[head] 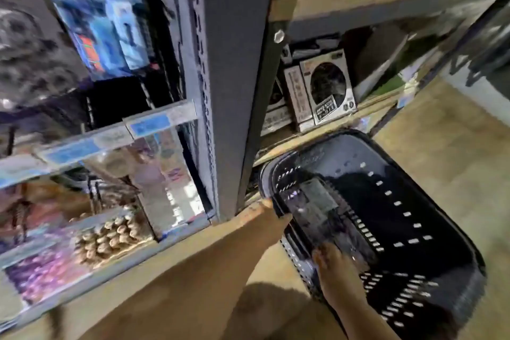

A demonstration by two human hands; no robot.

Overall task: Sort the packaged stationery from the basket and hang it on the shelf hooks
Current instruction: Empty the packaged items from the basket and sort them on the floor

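One flat packaged item (317,201) lies inside the single black basket (430,229), against its left wall. The right grip (332,259) reaches down with its fingers on the package's near end; blur hides whether they pinch it. The left grip (271,210), arm outstretched, clasps the basket's rim at the near-left corner. The basket stands on the floor (455,152) beside the grey shelf upright (229,77).

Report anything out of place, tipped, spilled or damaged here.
Nothing stands out. The black basket sits upright on the floor beside the shelf post, with a packet inside it. Blur hides any fine damage.
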